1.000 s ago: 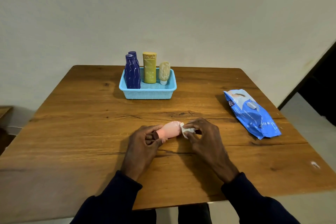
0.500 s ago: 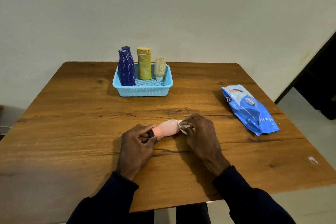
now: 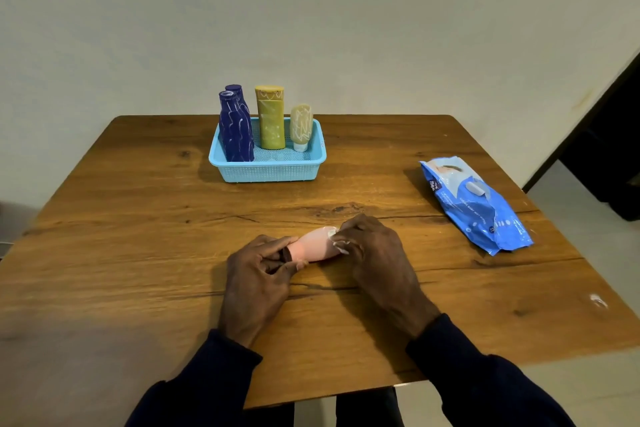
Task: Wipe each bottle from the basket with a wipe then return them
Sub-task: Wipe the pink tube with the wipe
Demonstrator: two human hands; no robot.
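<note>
A: Wooden desk (image 3: 138,218), pale wall behind. We log the pink bottle (image 3: 313,246) on its side at the front middle, between both grips.
B: Agreed. Left grip (image 3: 256,274) pinches its dark cap end; right grip (image 3: 374,253) clamps a white wipe (image 3: 341,248) against the other end.
A: Blue basket (image 3: 270,177) sits farther back, holding two dark blue bottles (image 3: 235,132), a yellow bottle (image 3: 270,118) and a small cream tube (image 3: 301,125), all upright.
B: We add the blue wipes pack (image 3: 474,204), right side, well apart.
</note>
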